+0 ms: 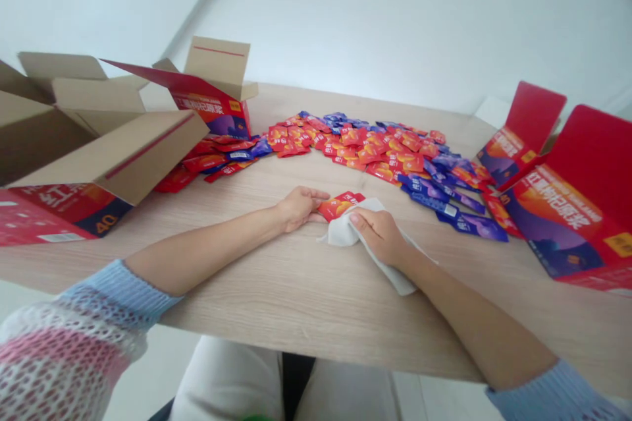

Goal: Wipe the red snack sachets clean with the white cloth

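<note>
Our left hand (299, 208): red sachet (338, 206), pinched at its edge. Our right hand (379, 231): white cloth (340, 232), gripped against the sachet, over our worktop (257, 309).

1. The left hand (296, 210) is bare, and so is the left forearm (212, 246) behind its fingers (310, 193).
2. Well back from those fingers sits a light-blue left cuff (126, 292), knitted in ribs.
3. Farther still from the left fingers, the left sleeve (54, 378) is a loose, net-like knit full of small holes, white with a pink band (74, 350) across it.
4. The right hand (384, 236) and right forearm (478, 319) are bare too.
5. Well behind the right fingers (364, 222) is a matching light-blue right cuff (548, 394).
6. Below both sets of fingers are plain, off-white trousers (227, 381).
</note>
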Tool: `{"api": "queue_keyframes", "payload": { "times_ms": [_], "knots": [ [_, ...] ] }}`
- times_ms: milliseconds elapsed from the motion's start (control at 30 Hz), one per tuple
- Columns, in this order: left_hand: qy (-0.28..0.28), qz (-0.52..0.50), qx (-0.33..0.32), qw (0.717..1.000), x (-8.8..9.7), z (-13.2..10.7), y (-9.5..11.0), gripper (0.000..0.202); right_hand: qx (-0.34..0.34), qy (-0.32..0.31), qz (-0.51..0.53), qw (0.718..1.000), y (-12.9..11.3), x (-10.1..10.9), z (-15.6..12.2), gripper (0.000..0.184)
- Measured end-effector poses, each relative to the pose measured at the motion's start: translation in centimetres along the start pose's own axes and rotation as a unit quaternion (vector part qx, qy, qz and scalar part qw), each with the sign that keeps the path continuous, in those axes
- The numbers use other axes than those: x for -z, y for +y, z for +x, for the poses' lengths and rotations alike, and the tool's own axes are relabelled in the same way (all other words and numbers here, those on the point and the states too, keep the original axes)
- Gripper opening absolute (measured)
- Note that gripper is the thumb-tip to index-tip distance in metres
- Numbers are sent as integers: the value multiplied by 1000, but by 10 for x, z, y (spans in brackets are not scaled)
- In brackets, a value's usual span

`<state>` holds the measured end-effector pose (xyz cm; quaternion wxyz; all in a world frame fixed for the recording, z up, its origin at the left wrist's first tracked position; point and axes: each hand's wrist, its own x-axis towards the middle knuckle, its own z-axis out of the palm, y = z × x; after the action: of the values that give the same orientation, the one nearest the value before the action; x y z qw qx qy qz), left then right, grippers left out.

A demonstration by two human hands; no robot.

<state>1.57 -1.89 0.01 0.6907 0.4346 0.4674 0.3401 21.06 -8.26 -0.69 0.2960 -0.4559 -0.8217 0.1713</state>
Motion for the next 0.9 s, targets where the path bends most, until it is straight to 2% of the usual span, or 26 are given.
{"api": "queue_keyframes", "payload": {
  "times_ms": [100, 167, 267, 367, 500, 567, 667, 700, 733, 767, 800, 833, 900],
  "knots": [
    [37, 8, -43, 998, -1, 3, -3, 21, -17, 79, -29, 996, 10, 4, -2, 39],
    [66, 31, -74, 995, 1, 7, -6, 20, -17, 106, -36, 994, 13, 5, -3, 38],
    [114, 90, -129, 981, 11, 18, -9, 26, 8, 104, -68, 992, 13, 4, -4, 35],
    [182, 170, -201, 947, 30, 33, -4, 35, 42, 89, -125, 987, 15, -1, -4, 31],
    [287, 298, -305, 858, 66, 41, 22, 40, 78, 100, -164, 978, 20, -4, -4, 29],
    [323, 351, -341, 810, 92, 37, 39, 42, 92, 110, -174, 974, 22, -4, -4, 28],
    [348, 416, -377, 751, 137, 32, 59, 39, 123, 135, -188, 965, 24, -4, -4, 25],
    [365, 489, -393, 688, 151, 32, 63, 39, 134, 143, -191, 962, 23, -4, -4, 24],
    [386, 543, -396, 632, 164, 33, 64, 40, 144, 151, -195, 958, 23, -3, -4, 23],
    [409, 578, -388, 590, 174, 37, 64, 40, 153, 158, -198, 955, 22, -3, -4, 22],
    [423, 607, -372, 561, 180, 41, 63, 41, 160, 164, -203, 952, 21, -3, -4, 22],
    [424, 638, -345, 542, 182, 46, 60, 41, 167, 169, -207, 949, 20, -3, -3, 21],
    [427, 681, -282, 524, 176, 58, 53, 41, 176, 176, -215, 944, 18, -3, -3, 22]
  ]
}}
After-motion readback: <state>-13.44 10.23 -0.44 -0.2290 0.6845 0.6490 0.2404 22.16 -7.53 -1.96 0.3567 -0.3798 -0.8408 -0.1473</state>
